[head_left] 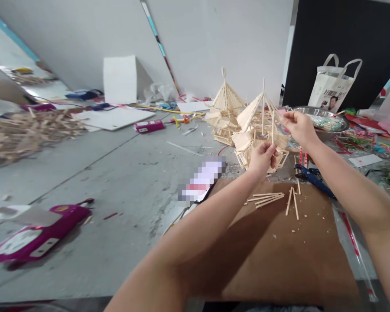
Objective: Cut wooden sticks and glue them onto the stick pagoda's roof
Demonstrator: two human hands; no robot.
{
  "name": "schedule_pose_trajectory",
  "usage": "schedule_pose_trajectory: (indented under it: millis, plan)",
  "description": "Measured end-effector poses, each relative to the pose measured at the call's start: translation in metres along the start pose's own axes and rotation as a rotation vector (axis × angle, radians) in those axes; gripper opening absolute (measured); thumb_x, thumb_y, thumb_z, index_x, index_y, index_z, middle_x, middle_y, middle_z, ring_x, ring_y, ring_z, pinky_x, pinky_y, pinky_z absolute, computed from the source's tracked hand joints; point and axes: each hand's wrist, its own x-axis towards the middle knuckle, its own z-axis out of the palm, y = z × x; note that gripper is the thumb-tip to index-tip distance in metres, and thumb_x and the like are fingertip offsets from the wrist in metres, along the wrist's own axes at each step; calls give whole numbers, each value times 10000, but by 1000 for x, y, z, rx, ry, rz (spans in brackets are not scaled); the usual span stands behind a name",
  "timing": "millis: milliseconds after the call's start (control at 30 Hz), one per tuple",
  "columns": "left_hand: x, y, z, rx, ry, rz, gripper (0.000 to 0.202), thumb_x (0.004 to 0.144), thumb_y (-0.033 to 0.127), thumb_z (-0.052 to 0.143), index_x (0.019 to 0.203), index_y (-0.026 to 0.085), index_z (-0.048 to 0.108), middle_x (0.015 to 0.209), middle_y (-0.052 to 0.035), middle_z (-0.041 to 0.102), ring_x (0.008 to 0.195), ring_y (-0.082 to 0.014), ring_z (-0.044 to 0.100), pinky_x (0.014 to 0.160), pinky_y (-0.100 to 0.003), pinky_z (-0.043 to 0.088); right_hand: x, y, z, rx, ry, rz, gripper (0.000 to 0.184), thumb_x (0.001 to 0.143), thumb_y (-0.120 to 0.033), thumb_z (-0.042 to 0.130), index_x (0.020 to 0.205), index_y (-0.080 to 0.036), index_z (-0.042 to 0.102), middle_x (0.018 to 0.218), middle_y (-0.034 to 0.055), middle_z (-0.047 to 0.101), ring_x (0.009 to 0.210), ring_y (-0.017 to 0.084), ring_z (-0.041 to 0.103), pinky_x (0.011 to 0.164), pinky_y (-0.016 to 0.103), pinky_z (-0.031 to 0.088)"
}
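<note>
My left hand (262, 156) is closed in a pinch on a thin wooden stick (273, 128) that stands upright in front of a small pavilion model (249, 113) built of such sticks. Close to the right side of the model's pointed roof, my right hand (297, 125) pinches with thumb and forefinger; what lies between the fingertips is too small to make out. Behind and to the left stands a second pavilion model (225, 102) with a finished-looking cone roof. Several loose sticks (268, 199) lie on the brown board (279, 255) below my hands.
Blue pliers (315, 180) lie under my right forearm. A phone (203, 180) rests left of the board. A metal bowl (328, 121) and a tote bag (329, 89) are at the back right. Purple power strips (40, 236) and a stick pile (29, 134) occupy the left.
</note>
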Motion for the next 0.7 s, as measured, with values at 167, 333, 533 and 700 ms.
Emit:
schedule_pose_trajectory:
  millis: [167, 333, 533, 700]
  plan:
    - [10, 1, 4, -135, 1, -26, 256, 729, 317, 603, 653, 164, 413, 496, 80, 487, 293, -20, 385, 300, -164, 252, 18, -6, 15, -111, -4, -28, 248, 716, -340, 566, 852, -137, 600, 822, 57, 652, 797, 175, 605, 788, 348, 447]
    - [17, 5, 2, -263, 24, -48, 319, 660, 361, 669, 641, 163, 419, 471, 82, 481, 299, -18, 387, 318, -157, 258, 23, -18, 19, -308, -50, 17, 253, 697, -327, 581, 845, -129, 631, 800, 65, 660, 786, 191, 613, 772, 344, 449]
    - [25, 14, -5, -299, 29, -122, 284, 664, 301, 673, 638, 160, 427, 437, 81, 464, 282, -26, 376, 308, -156, 249, 31, -21, 24, -296, -128, 90, 218, 697, -372, 579, 723, -159, 616, 460, -8, 532, 478, 164, 562, 558, 320, 454]
    - [29, 19, -9, -308, 32, -148, 285, 651, 294, 685, 642, 151, 438, 443, 79, 460, 297, -14, 377, 316, -141, 241, 34, -17, 32, -54, -121, 189, 209, 676, -352, 617, 732, -163, 547, 437, -36, 482, 316, 114, 449, 337, 236, 327]
